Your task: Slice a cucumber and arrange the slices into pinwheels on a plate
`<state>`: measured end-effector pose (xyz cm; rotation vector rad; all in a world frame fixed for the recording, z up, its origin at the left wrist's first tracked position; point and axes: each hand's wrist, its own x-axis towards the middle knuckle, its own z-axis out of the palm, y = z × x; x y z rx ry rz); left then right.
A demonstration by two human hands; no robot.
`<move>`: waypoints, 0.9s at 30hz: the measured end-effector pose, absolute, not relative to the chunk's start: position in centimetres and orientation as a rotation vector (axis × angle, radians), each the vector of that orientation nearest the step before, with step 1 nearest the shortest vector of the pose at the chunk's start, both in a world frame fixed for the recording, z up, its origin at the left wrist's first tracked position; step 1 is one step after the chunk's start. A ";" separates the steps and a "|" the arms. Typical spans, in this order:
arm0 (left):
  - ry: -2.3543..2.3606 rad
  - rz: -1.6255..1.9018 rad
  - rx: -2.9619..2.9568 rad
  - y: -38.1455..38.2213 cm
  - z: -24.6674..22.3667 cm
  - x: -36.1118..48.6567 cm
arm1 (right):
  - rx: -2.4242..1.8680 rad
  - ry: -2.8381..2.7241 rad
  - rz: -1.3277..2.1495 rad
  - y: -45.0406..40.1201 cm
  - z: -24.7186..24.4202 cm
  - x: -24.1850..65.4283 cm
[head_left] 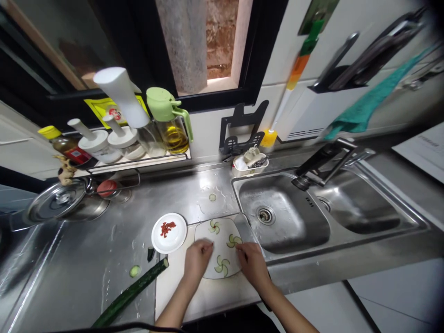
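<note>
A white square plate lies on a pale cutting board. Three pinwheels of thin cucumber slices are laid out on it: the upper pinwheel with a red centre, the right pinwheel and the lower pinwheel. My left hand is over the plate's left side, thumb and finger pinched on a tiny dark-red piece like a goji berry. My right hand is closed, with its fingertips at the edge of the right pinwheel. A small round plate to the left holds red goji berries.
A cut cucumber lies left of the board, near a cucumber end piece. A flat metal blade lies right of the plate. Beyond is the double sink. A seasoning rack and lidded pot stand back left.
</note>
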<state>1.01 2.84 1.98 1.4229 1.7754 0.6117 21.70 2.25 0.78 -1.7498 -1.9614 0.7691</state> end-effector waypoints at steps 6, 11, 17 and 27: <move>1.751 0.429 1.400 4.0 1.9 6.5 | -1.797 -1.926 0.736 2.1 0.7 22.6; 1.780 0.350 1.281 4.4 1.9 8.3 | -1.776 -1.927 0.714 2.3 0.2 22.5; 1.802 0.339 1.254 4.7 1.8 8.9 | -1.766 -1.979 0.700 2.5 -0.4 22.4; 1.842 0.331 1.234 4.9 1.2 9.5 | -1.778 -2.003 0.703 3.1 -0.2 22.1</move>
